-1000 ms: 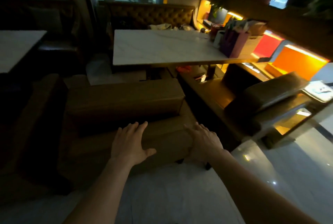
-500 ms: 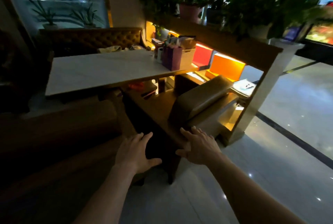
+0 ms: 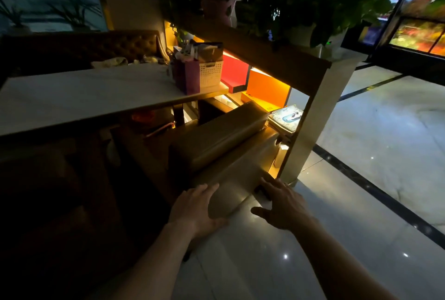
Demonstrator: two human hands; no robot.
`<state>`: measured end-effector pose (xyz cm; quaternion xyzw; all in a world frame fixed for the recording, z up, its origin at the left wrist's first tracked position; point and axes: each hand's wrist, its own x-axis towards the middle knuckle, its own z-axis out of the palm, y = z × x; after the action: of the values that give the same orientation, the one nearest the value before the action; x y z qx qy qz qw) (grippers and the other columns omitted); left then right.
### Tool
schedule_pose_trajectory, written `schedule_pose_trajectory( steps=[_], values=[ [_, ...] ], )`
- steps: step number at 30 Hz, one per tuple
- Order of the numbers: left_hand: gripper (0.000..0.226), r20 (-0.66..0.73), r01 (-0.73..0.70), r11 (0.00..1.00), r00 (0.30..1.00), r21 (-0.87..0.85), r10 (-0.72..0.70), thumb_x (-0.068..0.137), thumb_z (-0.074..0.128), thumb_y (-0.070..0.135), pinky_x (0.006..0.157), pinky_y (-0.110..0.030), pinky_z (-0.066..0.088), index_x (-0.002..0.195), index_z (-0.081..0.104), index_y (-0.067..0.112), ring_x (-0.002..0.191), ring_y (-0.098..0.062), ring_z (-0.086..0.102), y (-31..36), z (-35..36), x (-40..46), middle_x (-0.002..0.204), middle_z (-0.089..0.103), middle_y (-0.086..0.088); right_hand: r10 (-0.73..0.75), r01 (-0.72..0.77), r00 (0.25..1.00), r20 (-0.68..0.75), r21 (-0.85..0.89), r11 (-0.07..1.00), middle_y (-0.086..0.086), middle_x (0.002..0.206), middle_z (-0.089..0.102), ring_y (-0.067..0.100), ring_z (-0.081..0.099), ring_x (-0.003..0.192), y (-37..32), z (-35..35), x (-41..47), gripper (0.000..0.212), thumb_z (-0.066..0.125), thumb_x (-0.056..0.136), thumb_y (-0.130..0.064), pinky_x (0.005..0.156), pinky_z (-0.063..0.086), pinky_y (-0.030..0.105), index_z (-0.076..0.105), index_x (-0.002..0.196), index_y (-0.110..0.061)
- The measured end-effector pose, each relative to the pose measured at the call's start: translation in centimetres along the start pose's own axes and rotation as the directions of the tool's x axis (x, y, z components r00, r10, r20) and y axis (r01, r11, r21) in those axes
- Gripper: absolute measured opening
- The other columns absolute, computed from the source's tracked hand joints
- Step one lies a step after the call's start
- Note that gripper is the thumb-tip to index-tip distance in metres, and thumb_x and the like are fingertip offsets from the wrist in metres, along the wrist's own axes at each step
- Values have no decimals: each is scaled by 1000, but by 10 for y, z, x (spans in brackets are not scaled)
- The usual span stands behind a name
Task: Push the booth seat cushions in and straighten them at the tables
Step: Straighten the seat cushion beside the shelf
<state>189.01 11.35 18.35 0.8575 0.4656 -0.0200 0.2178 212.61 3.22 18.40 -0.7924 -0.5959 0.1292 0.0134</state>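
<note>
A tan booth seat [image 3: 231, 179] runs from the middle of the view toward the lit divider, its back cushion [image 3: 216, 135] lying along it. My left hand [image 3: 195, 208] rests flat with fingers spread on the seat's near end, at its left side. My right hand [image 3: 281, 205] is open with fingers apart at the seat's near right corner, touching or just off its edge. Neither hand holds anything. A second, darker booth seat [image 3: 48, 179] lies in shadow at the left under the white table [image 3: 79, 97].
A purple bag [image 3: 187, 75] and a white basket [image 3: 210, 73] stand on the table's right end. The wooden divider [image 3: 265, 56] with potted plants and its white post [image 3: 315, 121] close the seat's far right. Glossy tiled floor [image 3: 361, 179] spreads to the right.
The view has swung right from the left booth seat to the one by the divider. Both hands have moved forward onto that seat's near end.
</note>
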Motion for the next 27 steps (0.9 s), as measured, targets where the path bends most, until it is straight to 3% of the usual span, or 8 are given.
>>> schedule_pose_trajectory(
  steps=[3,11,15,21,27],
  values=[
    [102,-4,26,999,1000,-37,-27,74,61,76,119,-42,21,154,10,41,147,-20,19,7,18,54,163,17,5,-12,11,999,45,15,1000,8,162,20,34,27,144,27,6,45,95,56,79,-74,108,42,49,9,154,-40],
    [94,81,175,973,983,-153,-165,79,59,71,118,-40,21,155,13,40,148,-19,16,20,62,203,162,17,5,-60,78,974,218,-76,994,7,160,22,29,31,141,113,6,180,91,58,86,-65,106,41,37,8,156,-35],
    [95,99,257,947,965,-193,-242,78,57,73,116,-44,25,154,11,42,148,-21,16,23,73,254,163,14,6,-84,102,972,220,-73,992,8,153,30,27,38,133,142,-2,249,91,59,84,-66,102,46,37,12,155,-34],
    [93,16,367,915,929,-167,-370,80,59,70,116,-46,25,153,7,44,148,-19,13,10,96,319,163,11,9,-169,196,949,266,-75,978,11,163,16,34,24,146,164,29,351,94,61,82,-65,112,37,51,8,155,-37],
    [88,-36,600,792,794,-115,-607,83,56,67,116,-43,26,153,7,44,146,-20,19,6,154,377,163,11,10,-366,413,880,303,-107,905,15,164,-7,39,-7,150,185,95,479,105,64,79,-66,120,17,57,-4,155,-39]
  ],
)
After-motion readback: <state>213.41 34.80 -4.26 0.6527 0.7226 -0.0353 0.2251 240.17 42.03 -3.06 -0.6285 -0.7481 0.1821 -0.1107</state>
